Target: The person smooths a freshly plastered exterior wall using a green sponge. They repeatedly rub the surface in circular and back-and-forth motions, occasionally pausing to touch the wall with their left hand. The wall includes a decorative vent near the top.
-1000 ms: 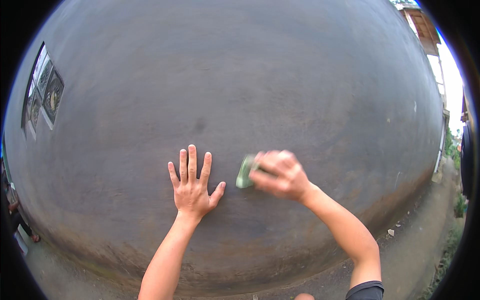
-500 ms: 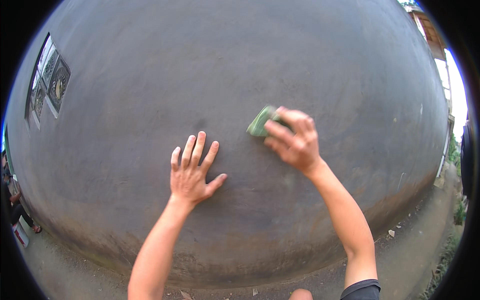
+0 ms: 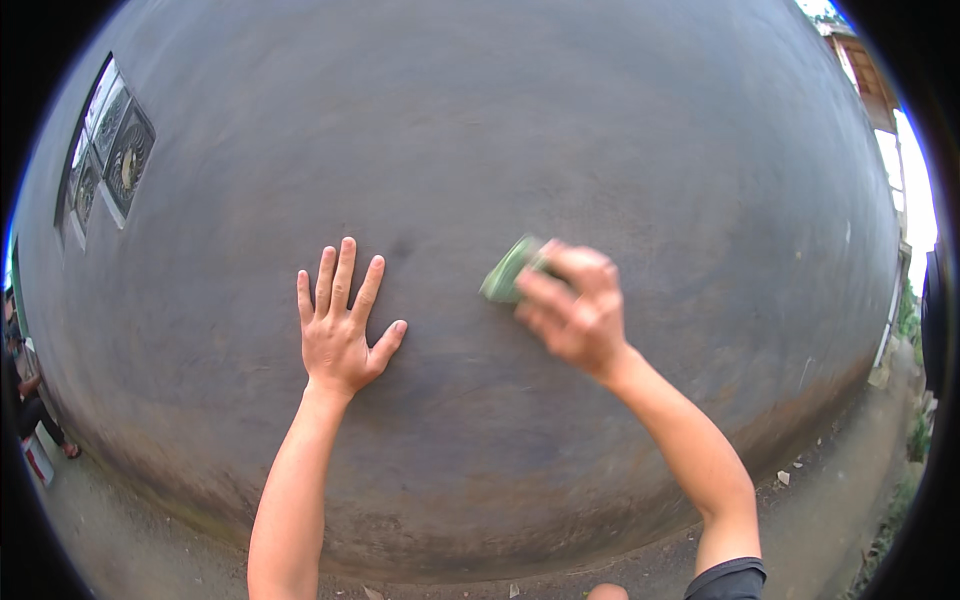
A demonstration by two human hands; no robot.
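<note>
A broad grey plastered wall [image 3: 450, 130] fills most of the view, with brownish stains along its lower part. Flat against it rests my left hand [image 3: 338, 340], fingers spread and holding nothing. To the right, my right hand [image 3: 580, 310] grips a light green pad [image 3: 512, 270] that looks like a folded cloth or sponge; its exact kind is blurred by motion. The pad lies at the wall's surface, its free end pointing left, toward my left hand. My right fingertips are partly hidden behind the hand and pad.
A window with a patterned metal grille [image 3: 125, 150] is at the upper left. At the far left edge, a person [image 3: 38, 405] sits near a white and red container [image 3: 40, 462]. Small pale rubble [image 3: 783, 478] lies by the wall's foot, with plants [image 3: 915, 435] farther right.
My left hand has shifted left and slightly up on the wall, still spread. My right hand has moved a little left and down with the green pad.
</note>
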